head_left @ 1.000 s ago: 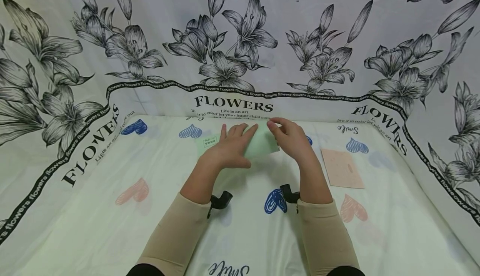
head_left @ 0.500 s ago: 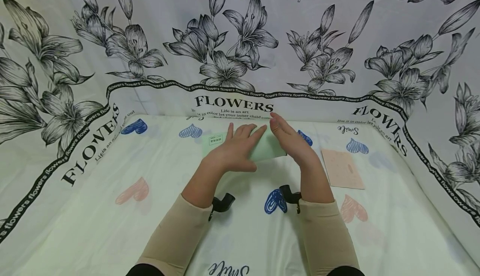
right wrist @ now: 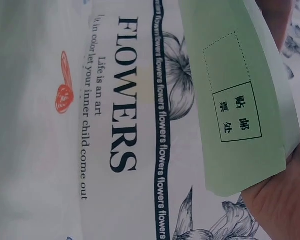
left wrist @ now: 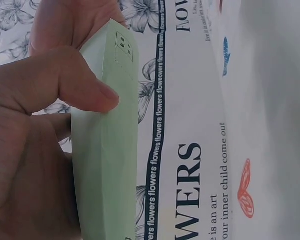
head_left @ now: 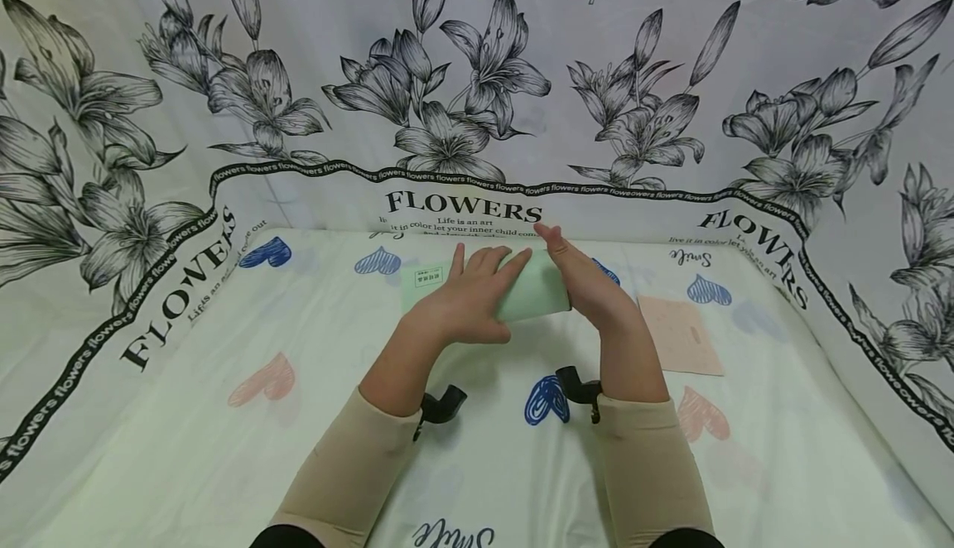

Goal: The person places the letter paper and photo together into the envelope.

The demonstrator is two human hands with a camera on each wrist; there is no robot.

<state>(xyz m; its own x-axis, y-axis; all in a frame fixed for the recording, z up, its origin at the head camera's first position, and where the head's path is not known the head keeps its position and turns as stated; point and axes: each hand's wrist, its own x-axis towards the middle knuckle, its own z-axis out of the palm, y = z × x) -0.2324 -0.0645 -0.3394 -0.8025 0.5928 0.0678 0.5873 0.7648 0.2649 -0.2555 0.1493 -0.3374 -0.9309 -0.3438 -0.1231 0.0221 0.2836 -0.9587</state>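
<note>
A pale green envelope [head_left: 537, 291] is held off the cloth at the far middle of the head view. My left hand [head_left: 462, 304] grips it, fingers spread across its upper face. The left wrist view shows that thumb [left wrist: 92, 92] bent over the envelope's other side. My right hand [head_left: 592, 283] is beside the envelope's right end, its fingers straight. In the right wrist view that hand [right wrist: 282, 200] touches the end, near a printed stamp box [right wrist: 240, 112]. The envelope hides part of both hands in the wrist views.
A pale pink paper rectangle [head_left: 680, 335] lies flat on the white cloth [head_left: 335, 449], to the right of my right forearm. A flower-printed cloth backdrop [head_left: 477, 142] rises just behind my hands. Dark mounts [head_left: 443, 405] stick out at both wrists.
My right hand has let go of its pinch on the envelope's right edge, and its fingers have straightened. The envelope and my left hand have shifted slightly to the right.
</note>
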